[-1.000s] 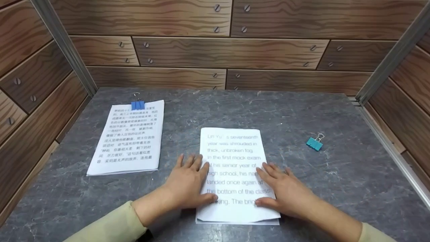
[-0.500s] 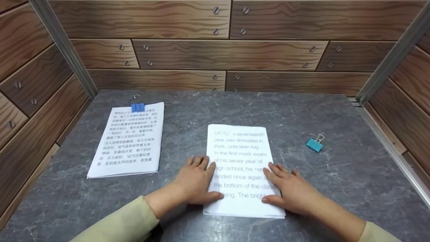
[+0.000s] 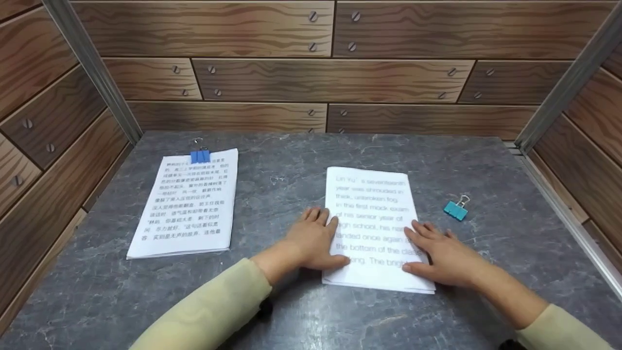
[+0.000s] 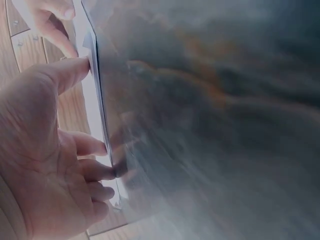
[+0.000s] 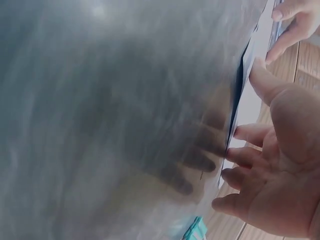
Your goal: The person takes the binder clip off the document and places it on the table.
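Observation:
A stack of white paper sheets (image 3: 371, 272) with large English print lies on the tabletop, its bottom corners slightly uneven. My left hand (image 3: 313, 240) rests along the stack's left edge, thumb on the top sheet and fingers spread at the side. Along the opposite edge lies my right hand (image 3: 442, 253), its thumb and fingertips touching the paper in the same way. Both wrist views show the fingertips right at the stack's edge, with the fingers extended. A teal binder clip (image 3: 456, 209) lies to the right of the stack, beyond my right hand.
At the left lies a second stack of paper (image 3: 182, 214) with Chinese print, held at its top edge by a blue binder clip (image 3: 200, 156). Wood-patterned panels (image 3: 291, 80) and metal corner posts enclose the grey marbled table (image 3: 277, 204).
Both hands have slid the English-print stack to the right and away from me, closer to the teal clip. Its lower sheets now stick out less at the bottom.

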The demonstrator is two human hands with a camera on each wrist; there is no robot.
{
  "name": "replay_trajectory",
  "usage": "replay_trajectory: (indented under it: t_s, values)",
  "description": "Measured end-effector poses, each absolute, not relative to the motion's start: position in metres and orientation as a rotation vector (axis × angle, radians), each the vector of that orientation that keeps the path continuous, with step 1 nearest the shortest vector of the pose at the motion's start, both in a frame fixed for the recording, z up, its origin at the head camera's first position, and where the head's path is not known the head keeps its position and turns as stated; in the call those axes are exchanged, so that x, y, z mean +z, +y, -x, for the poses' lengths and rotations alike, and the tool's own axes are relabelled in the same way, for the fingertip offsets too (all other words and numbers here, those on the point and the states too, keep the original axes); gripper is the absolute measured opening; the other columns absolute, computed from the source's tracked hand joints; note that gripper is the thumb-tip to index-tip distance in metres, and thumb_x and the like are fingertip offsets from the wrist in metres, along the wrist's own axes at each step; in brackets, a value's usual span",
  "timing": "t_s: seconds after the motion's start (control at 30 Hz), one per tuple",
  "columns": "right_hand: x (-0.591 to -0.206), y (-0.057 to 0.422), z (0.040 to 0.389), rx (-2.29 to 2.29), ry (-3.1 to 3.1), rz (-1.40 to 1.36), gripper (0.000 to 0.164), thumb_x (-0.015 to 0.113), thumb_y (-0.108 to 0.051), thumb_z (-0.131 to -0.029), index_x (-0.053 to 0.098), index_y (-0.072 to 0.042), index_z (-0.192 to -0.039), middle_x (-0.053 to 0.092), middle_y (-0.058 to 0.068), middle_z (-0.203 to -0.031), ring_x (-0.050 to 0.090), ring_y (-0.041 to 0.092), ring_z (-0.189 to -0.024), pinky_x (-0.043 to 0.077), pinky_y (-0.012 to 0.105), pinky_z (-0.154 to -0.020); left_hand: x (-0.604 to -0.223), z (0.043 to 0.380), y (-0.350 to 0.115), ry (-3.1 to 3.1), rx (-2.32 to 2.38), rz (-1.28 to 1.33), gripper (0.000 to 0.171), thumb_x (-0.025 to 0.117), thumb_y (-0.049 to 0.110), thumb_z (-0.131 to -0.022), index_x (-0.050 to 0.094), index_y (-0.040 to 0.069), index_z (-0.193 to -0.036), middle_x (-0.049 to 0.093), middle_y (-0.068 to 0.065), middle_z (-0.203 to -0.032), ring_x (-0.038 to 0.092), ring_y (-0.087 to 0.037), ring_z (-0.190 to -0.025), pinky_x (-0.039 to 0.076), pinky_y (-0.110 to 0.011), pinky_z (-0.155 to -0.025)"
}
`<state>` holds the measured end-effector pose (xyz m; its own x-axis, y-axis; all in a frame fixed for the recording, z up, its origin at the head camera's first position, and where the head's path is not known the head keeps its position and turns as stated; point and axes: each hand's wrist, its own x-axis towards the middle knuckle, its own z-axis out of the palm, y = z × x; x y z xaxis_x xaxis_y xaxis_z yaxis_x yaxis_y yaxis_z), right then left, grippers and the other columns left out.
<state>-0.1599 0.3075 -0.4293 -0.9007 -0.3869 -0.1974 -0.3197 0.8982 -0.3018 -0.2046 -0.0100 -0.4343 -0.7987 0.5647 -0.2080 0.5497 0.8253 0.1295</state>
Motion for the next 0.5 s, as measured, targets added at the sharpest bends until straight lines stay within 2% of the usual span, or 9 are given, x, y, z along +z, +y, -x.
replay_trajectory:
  t_s: [0.5]
  values:
    - [-0.431, 0.332, 0.18, -0.404, 2.833, 0.497, 0.093, 0.064, -0.064, -0.098, 0.04, 0.0, -0.162, 0.03, 0.029, -0.168, 0.019, 0.059, -0.153, 0.013, 0.081, -0.116, -0.437, 0.225, 0.017, 2.788, 0.073, -0.835, 0.103, 0.051, 0.077, -0.096, 0.027, 0.01, -0.169, 0.022, -0.018, -0.174, 0.016, -0.036, -0.162, 0.01, -0.045, -0.131]
